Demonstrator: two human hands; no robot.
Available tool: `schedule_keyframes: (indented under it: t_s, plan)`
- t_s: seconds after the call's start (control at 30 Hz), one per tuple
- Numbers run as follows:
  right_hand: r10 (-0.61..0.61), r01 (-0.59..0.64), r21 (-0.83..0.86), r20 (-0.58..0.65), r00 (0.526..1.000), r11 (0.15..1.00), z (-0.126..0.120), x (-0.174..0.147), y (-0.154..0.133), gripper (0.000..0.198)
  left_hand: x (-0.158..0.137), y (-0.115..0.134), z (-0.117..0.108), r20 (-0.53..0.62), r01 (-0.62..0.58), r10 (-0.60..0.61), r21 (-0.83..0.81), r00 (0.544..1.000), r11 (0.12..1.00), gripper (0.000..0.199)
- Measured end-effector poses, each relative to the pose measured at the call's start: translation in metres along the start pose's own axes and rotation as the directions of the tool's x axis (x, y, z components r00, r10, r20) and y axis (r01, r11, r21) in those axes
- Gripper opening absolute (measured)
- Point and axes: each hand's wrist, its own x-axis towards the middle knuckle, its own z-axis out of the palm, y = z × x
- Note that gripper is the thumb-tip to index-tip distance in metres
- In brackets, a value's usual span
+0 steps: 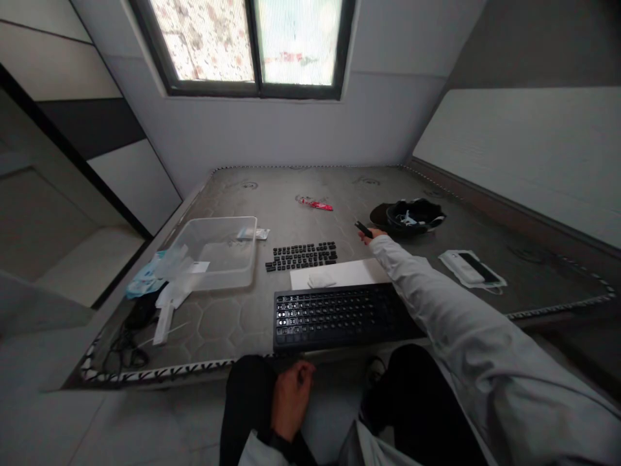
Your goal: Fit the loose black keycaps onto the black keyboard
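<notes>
My right hand [371, 235] reaches out over the mattress, its fingers closed around a small black bar-shaped object [363, 228] whose kind I cannot make out. On my left thigh rests my left hand [292, 396], fingers curled in, with nothing visible in it. In front of me lies a black keyboard [330, 317] without its keycaps, its switches showing. Rows of loose black keycaps [303, 257] are laid out behind it. Between them is a white sheet or board [352, 273] with a crumpled white piece [321, 279] on it, partly hidden by my right sleeve.
A clear plastic bin [220, 279] stands left, beside blue and white packaging [148, 275] and a black cable [123, 353]. A dark cap [422, 217] sits near my right hand. A phone on a white pouch [473, 268] lies right; a red packet [317, 205] lies farther back.
</notes>
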Motion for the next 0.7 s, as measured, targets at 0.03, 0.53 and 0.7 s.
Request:
schedule_keyframes:
  t_s: [0.03, 0.53, 0.7]
  plan:
    - [0.013, -0.013, -0.004, -0.018, 1.000, 1.000, -0.012, -0.010, 0.000, 0.027, -0.001, 0.000, 0.000, 0.001, -0.009, 0.009, 0.012, 1.000, 1.000, 0.033]
    - [0.038, 0.064, 0.531, -0.179, 0.983, 0.845, -0.037, -0.217, 0.030, 0.072, -0.030, -0.004, -0.003, 0.012, -0.088, 0.088, 0.243, 0.996, 0.966, 0.027]
    - [0.108, 0.097, 0.736, -0.226, 0.968, 0.670, -0.011, -0.281, 0.039, 0.064, -0.041, -0.008, -0.004, -0.006, -0.081, 0.088, 0.322, 0.996, 0.943, 0.026]
